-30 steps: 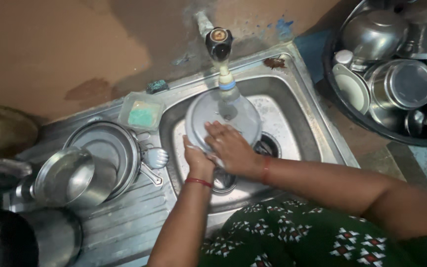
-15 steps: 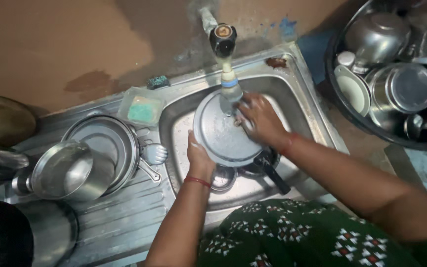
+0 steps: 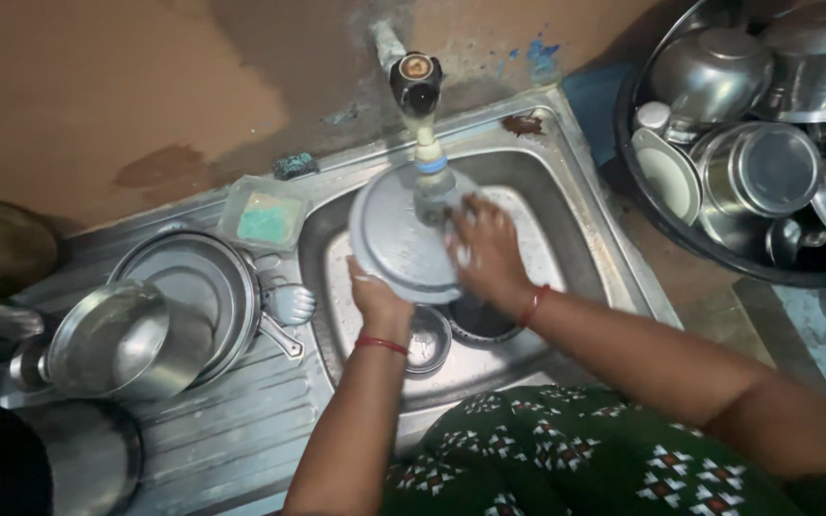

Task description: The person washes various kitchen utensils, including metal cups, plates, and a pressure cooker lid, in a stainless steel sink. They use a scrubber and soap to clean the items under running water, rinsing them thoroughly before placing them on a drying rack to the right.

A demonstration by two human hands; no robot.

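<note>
Partly tap-hidden plate (image 3: 399, 239), both hands' grip.

**Both hands up under the tap**

Both forearms reach forward and converge just below the tap (image 3: 417, 84). The left hand (image 3: 375, 296) sits lower, nearer the body, fingers curled in a grip, a red bangle on the wrist. The right hand (image 3: 488, 250) lies closer to the tap, palm down, fingers spread flat, a red bangle on its wrist too.
</note>
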